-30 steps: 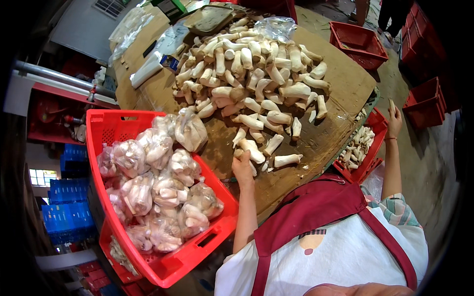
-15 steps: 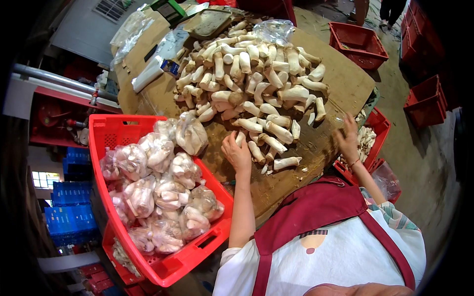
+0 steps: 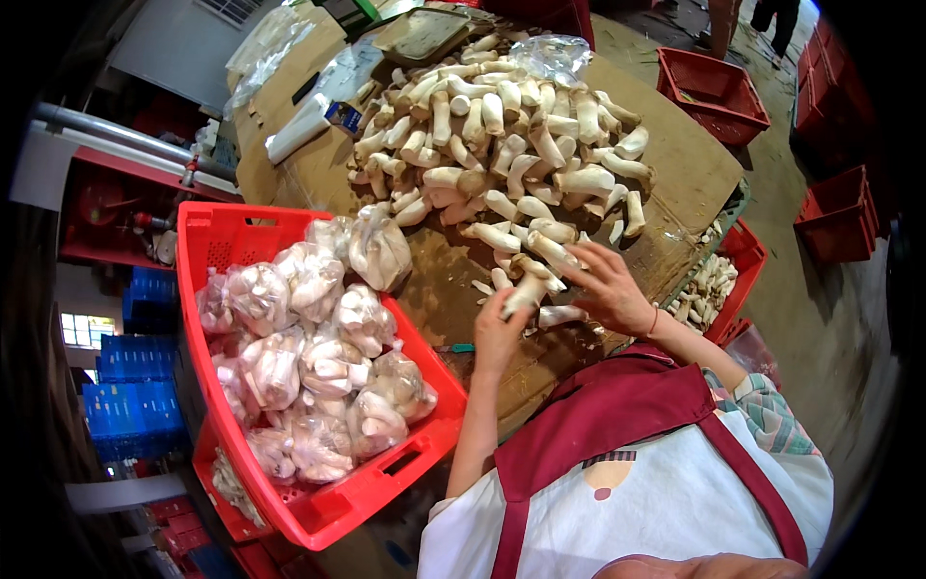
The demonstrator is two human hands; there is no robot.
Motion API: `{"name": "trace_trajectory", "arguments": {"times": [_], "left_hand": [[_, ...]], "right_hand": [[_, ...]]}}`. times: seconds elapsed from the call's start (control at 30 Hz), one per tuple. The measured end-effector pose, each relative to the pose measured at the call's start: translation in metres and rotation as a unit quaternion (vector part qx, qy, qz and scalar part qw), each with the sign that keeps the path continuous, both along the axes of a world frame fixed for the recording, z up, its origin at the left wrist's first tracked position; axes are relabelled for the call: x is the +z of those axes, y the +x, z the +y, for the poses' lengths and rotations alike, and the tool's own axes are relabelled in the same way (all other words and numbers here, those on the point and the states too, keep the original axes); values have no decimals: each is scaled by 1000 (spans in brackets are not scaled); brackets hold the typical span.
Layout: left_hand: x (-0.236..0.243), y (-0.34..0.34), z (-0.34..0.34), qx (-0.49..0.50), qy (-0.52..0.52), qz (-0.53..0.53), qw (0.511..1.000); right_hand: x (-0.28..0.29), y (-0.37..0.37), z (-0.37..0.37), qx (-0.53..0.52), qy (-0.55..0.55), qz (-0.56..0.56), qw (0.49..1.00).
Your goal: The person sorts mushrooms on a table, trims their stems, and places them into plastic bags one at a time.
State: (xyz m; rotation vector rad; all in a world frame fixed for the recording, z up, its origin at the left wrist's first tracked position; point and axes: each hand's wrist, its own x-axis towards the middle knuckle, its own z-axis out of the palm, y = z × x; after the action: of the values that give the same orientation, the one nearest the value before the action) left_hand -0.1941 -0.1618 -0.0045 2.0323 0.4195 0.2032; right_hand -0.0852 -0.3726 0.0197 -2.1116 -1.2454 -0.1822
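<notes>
A big heap of king oyster mushrooms (image 3: 502, 135), pale with brownish ends, covers the middle of the table. At its near edge my left hand (image 3: 500, 333) is closed around a single king oyster mushroom (image 3: 527, 292), held tilted. My right hand (image 3: 614, 294) reaches in from the right with its fingers stretched out and apart. Its fingertips are close to the mushrooms just beyond the held one; whether they touch any is hard to make out. A loose mushroom (image 3: 561, 316) lies between my two hands.
On the left, a red crate (image 3: 318, 516) holds several clear bags of mushrooms (image 3: 328, 362). A teal-handled tool (image 3: 458, 347) lies beside it. To my right, another red crate (image 3: 743, 289) contains mushroom pieces. Further off are a plastic roll (image 3: 299, 130), a tray (image 3: 424, 37) and red crates (image 3: 714, 96).
My left hand has moved right and nearer, and now grips a mushroom. My right hand has come from above the right crate to the heap's near edge. The view has shifted slightly.
</notes>
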Motion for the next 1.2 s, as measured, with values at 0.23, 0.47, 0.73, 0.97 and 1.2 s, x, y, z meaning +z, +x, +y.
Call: {"name": "trace_trajectory", "arguments": {"times": [0.23, 0.47, 0.73, 0.97, 1.2], "left_hand": [[3, -30, 2, 116, -111, 47, 986], [-53, -64, 49, 243, 291, 343, 859], [-63, -60, 28, 234, 137, 184, 945], [0, -32, -41, 107, 221, -25, 969], [-10, -34, -35, 48, 391, 25, 919]], "right_hand": [[-20, 3, 7, 97, -123, 162, 974], [-11, -14, 12, 20, 126, 713, 689], [-39, -13, 12, 40, 207, 802, 558], [-12, -22, 21, 24, 228, 860, 455], [-2, -33, 32, -3, 187, 826, 532]]}}
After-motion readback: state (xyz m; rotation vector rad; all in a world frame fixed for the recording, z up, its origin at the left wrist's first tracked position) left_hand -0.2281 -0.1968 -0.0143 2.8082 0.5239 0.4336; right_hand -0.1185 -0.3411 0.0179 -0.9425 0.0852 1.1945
